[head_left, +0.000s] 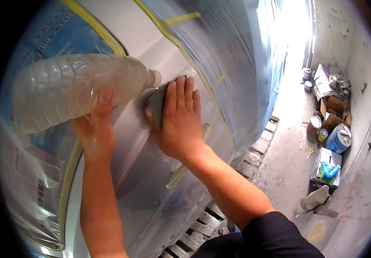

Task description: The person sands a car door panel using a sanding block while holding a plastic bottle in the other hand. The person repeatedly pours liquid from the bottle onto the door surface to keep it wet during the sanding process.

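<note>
My left hand [97, 124] grips a large ribbed plastic bottle [78, 88] from below, its thumb up along the side. The bottle lies tipped almost level, cloudy inside. Its uncapped mouth points right, and a thin trickle seems to leave it beside my right fingers. Under my right hand [180, 118], a grey piece of sandpaper [156, 105] is pressed against the silver car panel [136, 142]. Those fingers lie straight and close together over the sheet, whose left part sticks out. The panel looks wet around it.
Yellow masking tape [177, 174] and bluish plastic film [237, 64] cover neighbouring parts of the car. A slatted floor grate [200, 228] runs below. Along the right wall stand a blue bucket [338, 139], paint cans [314, 124], a cardboard box [336, 112] and scissors [310, 151].
</note>
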Demonstrator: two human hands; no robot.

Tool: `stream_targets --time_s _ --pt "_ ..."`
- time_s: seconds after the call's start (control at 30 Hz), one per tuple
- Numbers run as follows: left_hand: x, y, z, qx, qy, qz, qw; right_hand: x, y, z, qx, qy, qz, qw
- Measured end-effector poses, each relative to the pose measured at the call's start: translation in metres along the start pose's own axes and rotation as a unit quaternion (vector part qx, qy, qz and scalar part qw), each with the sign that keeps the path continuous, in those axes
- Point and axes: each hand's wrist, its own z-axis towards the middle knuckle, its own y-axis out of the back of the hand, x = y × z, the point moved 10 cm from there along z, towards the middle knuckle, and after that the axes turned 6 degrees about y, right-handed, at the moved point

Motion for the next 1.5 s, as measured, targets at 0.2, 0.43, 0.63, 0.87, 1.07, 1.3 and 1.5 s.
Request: stream_targets --time_s 0.2,0.43,0.63,0.87,1.07,1.3,1.5 --pt "0.000 0.015 0.003 -0.035 -0.009 -0.061 0.998 0.018 -0.002 -0.005 0.043 0.020 0.014 0.999" --pt "-0.001 0.016 0.000 -0.032 -0.037 -0.042 0.998 0.028 -0.013 -0.022 0.032 0.027 -0.012 0.999" --pt "0.007 0.016 -0.001 -0.010 -0.011 -0.041 0.999 0.010 0.001 -0.002 0.017 0.010 0.008 1.000" --pt "-0.001 0.015 0.000 -0.029 -0.023 -0.063 0.997 0.006 0.002 0.006 0.023 0.009 -0.026 0.999" --pt "-0.002 0.013 -0.001 -0.021 -0.015 -0.067 0.997 0.020 -0.005 -0.011 0.050 0.035 -0.026 0.998" --pt "-0.003 0.010 -0.001 -0.006 -0.020 -0.058 0.998 0.029 -0.014 -0.022 0.058 0.051 -0.052 0.996" --pt "-0.008 0.007 -0.001 0.012 0.003 -0.010 1.000 0.013 -0.001 -0.010 0.052 0.059 -0.060 0.995"
